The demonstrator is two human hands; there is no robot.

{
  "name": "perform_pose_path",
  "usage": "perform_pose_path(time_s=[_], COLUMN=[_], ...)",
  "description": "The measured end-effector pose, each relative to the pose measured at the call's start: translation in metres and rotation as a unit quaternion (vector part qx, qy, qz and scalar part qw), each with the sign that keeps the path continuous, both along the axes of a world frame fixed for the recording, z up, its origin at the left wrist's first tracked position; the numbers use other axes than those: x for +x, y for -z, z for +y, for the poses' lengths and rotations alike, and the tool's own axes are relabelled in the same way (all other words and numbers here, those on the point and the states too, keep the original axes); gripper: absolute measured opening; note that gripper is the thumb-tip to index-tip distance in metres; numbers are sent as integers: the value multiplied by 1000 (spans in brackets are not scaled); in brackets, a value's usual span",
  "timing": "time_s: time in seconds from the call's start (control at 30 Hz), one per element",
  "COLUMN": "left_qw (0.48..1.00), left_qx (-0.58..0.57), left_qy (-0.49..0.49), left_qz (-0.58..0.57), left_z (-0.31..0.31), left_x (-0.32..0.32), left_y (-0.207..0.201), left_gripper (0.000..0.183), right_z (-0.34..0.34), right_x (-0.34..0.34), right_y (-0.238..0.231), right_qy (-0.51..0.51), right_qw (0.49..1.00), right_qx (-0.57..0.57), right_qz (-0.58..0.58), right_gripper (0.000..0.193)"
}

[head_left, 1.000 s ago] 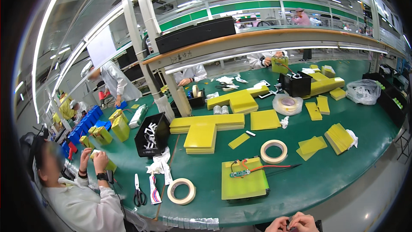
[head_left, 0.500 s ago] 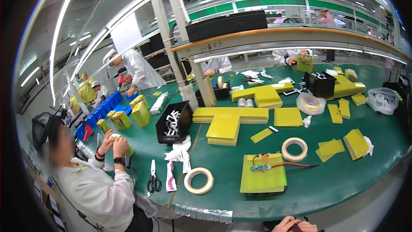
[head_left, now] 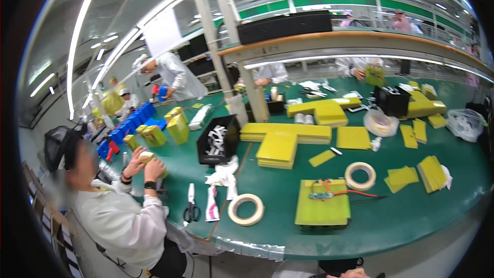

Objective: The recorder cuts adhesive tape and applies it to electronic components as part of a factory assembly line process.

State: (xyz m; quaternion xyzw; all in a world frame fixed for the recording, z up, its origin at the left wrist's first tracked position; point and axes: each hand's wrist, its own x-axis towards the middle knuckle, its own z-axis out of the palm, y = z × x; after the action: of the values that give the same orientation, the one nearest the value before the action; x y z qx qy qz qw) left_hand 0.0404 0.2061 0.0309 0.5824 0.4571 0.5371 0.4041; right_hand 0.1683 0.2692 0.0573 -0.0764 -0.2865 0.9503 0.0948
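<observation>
- Pack (head_left: 322, 211), yellow-topped, is lying flat on the counter (head_left: 411, 221) in the head view, its circuit board (head_left: 321, 195) facing up, presumably keeping the wiring reachable.
- Red lead (head_left: 355, 192) is stretching right from the pack, perhaps keeping its end clear of the board.
- Tape roll (head_left: 349, 175) is resting flat just beyond the pack's far right corner, likely for stability.
- Hands (head_left: 354, 274) are barely showing below the pack at the lower edge; whether they are grasping or released, I cannot tell.
</observation>
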Motion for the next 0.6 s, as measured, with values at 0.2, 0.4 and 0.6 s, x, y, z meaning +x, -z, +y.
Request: perform_pose_path(time_s=[0.2, 0.4, 0.6], left_qw=[999, 998, 999], left_qx=[-24, -33, -33], left_qy=[26, 55, 35], left_qz=[-13, -21, -2], left_z=[-3, -13, -22], left_x=[1, 15, 24], left_y=[-5, -7, -42], left_gripper=[30, 31, 33], right_z=[-20, -40, -31], right_x=[-30, -28, -16], right_y=[-22, -31, -35], right_qy=[-109, -141, -94], right_qw=[970, 941, 965], right_qx=[-210, -300, -167], right_qz=[44, 69, 181], right_gripper=[40, 43, 40])
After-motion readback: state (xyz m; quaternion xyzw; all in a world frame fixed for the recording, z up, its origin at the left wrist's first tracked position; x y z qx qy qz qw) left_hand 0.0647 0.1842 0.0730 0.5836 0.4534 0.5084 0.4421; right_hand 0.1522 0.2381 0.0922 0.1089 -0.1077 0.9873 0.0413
